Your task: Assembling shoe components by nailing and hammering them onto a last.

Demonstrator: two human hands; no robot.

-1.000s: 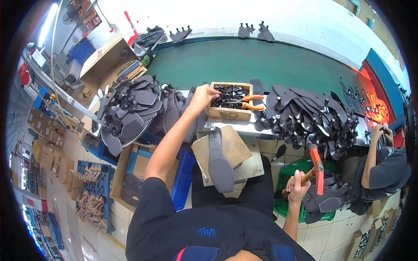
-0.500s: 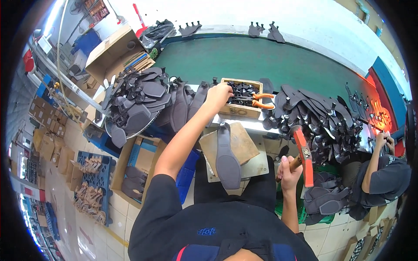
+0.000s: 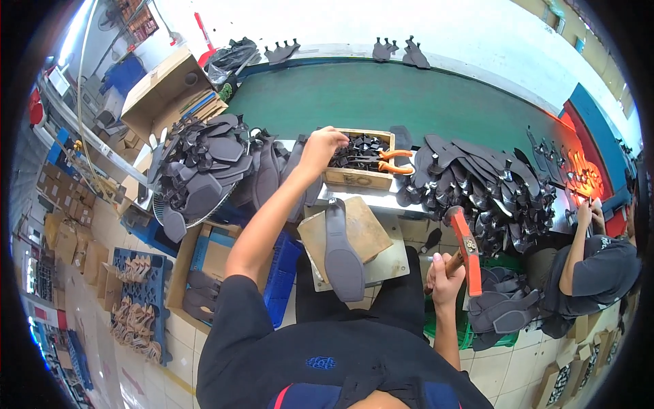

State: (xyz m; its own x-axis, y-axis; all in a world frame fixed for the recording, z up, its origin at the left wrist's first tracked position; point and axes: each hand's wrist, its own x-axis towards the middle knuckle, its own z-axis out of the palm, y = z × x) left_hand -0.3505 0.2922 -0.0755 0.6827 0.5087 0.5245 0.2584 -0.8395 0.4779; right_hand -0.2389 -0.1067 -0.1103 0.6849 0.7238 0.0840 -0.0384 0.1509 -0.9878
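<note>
My left hand (image 3: 323, 147) reaches to the left end of a wooden box (image 3: 357, 179) filled with small black parts (image 3: 364, 151). Its fingers are pinched together, and whatever they may hold is hidden. Pliers with orange handles (image 3: 390, 167) lie across the box's right side. My right hand (image 3: 446, 278) grips a hammer (image 3: 465, 240) with an orange-red head and a wooden handle, raised at the right. Between my hands, a dark grey shoe sole (image 3: 345, 267) lies lengthwise on a worn block (image 3: 373, 232), its wide end overhanging toward me.
Piled soles fill a wire basket (image 3: 197, 219) at left and heap up (image 3: 477, 177) right of the box. Behind runs a green conveyor belt (image 3: 327, 95). A co-worker (image 3: 589, 273) sits at right near a glowing orange heater (image 3: 584, 174). Cardboard box (image 3: 178, 290) stands lower left.
The view has shifted slightly, moving the scene left in the picture. My left hand has drawn back from over the parts toward the box's left edge. The hammer stays in my right hand.
</note>
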